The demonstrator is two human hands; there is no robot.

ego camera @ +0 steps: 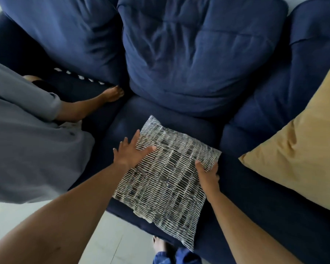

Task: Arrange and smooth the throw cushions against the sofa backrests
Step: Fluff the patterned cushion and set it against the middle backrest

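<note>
Left hand (pixel 131 154) flat, fingers spread, on patterned cushion (pixel 166 178) — right hand (pixel 208 173) clamps its edge.

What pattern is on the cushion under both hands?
Rows of short dark dashes on off-white fabric, on the patterned cushion, clearest in the head view.

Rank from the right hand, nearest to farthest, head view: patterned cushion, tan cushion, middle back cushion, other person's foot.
From the right hand:
1. Patterned cushion: gripped at its right corner, flat on the seat.
2. Tan cushion: to the right, tilted on the seat.
3. Middle back cushion: straight behind, against the backrest.
4. Other person's foot: far left, at the seat gap.
</note>
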